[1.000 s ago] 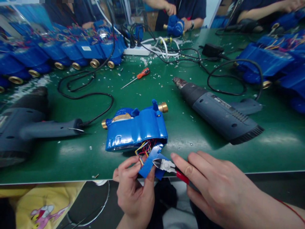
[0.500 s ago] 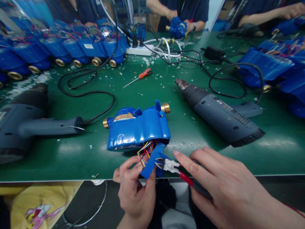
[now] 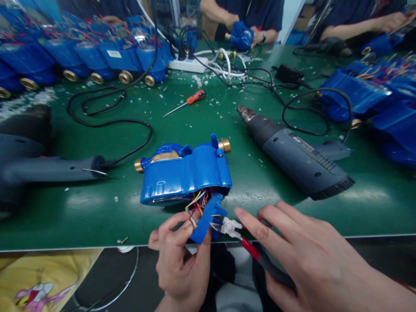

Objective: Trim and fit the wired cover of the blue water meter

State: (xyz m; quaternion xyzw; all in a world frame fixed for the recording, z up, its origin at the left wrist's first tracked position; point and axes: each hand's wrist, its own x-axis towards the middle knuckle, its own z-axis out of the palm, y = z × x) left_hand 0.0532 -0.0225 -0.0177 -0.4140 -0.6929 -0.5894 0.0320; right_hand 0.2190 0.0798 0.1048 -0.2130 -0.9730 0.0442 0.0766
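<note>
A water meter in blue plastic wrap (image 3: 185,175), with brass threaded ends, lies near the table's front edge. Coloured wires (image 3: 199,203) come out of its near side, beside a blue plastic flap (image 3: 205,221). My left hand (image 3: 185,255) pinches the flap and the wires at its lower end. In my right hand (image 3: 302,251) is a pair of diagonal cutters (image 3: 248,247) with red and black handles. Their jaws are parted and sit at the flap's right edge; whether they touch it I cannot tell.
Heat guns lie left (image 3: 48,160) and right (image 3: 292,151). Behind the meter are a screwdriver (image 3: 191,99), a white power strip (image 3: 188,65) and loose black cables. Blue meters (image 3: 113,60) line the back left, and more (image 3: 357,93) stand at right. People work across the table.
The jaws of the cutters have opened wider at the flap. The whole view has shifted slightly, while the meter and my left hand's pinch stay much the same.
</note>
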